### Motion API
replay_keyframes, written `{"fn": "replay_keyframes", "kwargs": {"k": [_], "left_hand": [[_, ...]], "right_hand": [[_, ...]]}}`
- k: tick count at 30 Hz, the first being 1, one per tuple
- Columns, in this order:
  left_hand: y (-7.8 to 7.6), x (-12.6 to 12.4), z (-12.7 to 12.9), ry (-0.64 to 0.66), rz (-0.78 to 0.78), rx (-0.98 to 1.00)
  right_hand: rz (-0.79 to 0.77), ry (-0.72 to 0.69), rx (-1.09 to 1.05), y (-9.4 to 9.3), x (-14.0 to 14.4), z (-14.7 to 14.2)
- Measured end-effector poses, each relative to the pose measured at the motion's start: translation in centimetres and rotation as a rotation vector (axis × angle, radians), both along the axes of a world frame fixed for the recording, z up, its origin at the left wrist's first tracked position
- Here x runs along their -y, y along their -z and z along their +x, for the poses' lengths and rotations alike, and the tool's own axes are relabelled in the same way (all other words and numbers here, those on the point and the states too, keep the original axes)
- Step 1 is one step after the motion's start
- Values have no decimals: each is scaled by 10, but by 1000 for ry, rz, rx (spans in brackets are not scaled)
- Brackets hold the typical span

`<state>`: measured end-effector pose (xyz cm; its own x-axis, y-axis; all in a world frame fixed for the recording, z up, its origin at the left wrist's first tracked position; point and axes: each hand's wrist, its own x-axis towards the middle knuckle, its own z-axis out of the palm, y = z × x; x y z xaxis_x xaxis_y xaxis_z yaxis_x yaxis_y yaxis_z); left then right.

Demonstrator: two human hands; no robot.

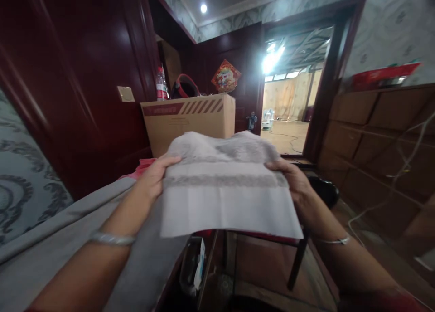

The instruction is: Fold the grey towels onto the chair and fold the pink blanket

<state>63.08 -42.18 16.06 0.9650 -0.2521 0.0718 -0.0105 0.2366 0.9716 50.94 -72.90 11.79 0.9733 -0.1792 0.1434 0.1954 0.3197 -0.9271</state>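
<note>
A pale towel [220, 203] with grey bands hangs stretched out in front of me, slightly blurred by motion. Its upper part is bunched or folded over, while the lower part falls flat with faint creases. My left hand [154, 176] grips its left side, thumb on the near face. On the opposite side my right hand [294, 180] pinches it the same way. The fingers behind the cloth are hidden. Below the towel, a stool or chair [295, 262] with dark legs is partly covered.
A grey-covered bed or sofa [84, 216] lies at left. Behind the towel stands a big cardboard box [186, 121] with a bottle [161, 85] on top. A dark container [190, 266] is below. Stacked boxes [384, 144] and a white cable [390, 194] are at right, beside an open doorway.
</note>
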Motion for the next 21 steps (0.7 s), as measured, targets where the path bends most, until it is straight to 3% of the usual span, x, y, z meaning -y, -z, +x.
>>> {"fn": "replay_keyframes", "kwargs": {"k": [3, 6, 8, 11, 13, 17, 21], "left_hand": [[15, 75, 24, 96, 16, 51], [52, 131, 32, 161, 40, 70], [78, 154, 32, 187, 59, 68], [105, 171, 35, 201, 91, 53], [113, 173, 39, 163, 139, 87], [116, 176, 45, 85, 210, 204], [120, 182, 44, 82, 217, 259]], "right_hand": [[-94, 183, -38, 11, 64, -4], [-173, 395, -123, 41, 110, -8], [-212, 488, -133, 62, 125, -10], [-245, 543, -56, 81, 129, -11], [-261, 572, -38, 82, 126, -9], [-350, 657, -60, 76, 129, -4], [-647, 849, -66, 82, 150, -2]]}}
